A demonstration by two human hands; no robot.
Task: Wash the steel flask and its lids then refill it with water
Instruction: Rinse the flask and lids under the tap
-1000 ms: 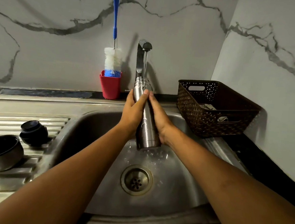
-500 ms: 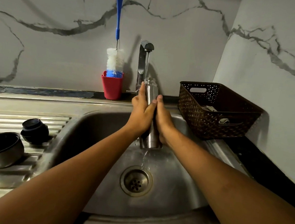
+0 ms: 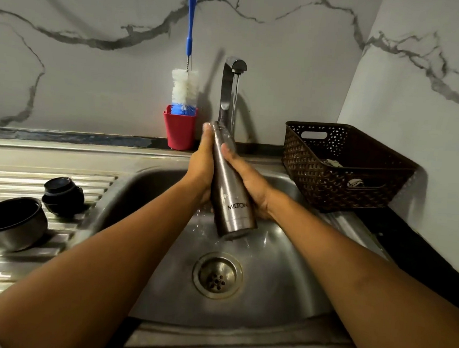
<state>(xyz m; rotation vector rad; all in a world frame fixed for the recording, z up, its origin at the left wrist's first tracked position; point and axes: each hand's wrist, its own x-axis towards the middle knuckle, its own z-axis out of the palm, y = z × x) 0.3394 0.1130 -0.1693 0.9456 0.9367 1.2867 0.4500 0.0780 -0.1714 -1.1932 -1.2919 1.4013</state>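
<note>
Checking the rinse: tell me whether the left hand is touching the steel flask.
Touching. The head view shows the left hand pressed flat against the steel flask, with no gap between them.

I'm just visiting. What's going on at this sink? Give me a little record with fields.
Flask: steel, tilted, above the sink
Hands: left hand and right hand press it between flat palms
Tap: water running
Lids: dark cap and steel cup on the draining board, left
Brush: standing in red cup
Basket: brown, right of sink
</note>
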